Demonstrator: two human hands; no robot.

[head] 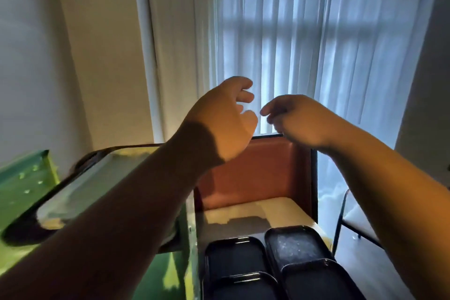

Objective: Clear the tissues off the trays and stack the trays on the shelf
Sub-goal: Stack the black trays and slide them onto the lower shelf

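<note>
Green shelf [26, 187] carrying one tray [80, 192] at left; four dark trays [299, 246] below on the counter [246, 212]. Left hand [226, 119] and right hand [297, 122], raised, loosely curled, empty. No tissues discernible. Risk: the shelved tray overhangs; a nudge could tip it.

Four dark trays [235, 256] lie flat in two rows near right; another tray [80, 185] rests on the green shelf [22, 178] at left.
</note>
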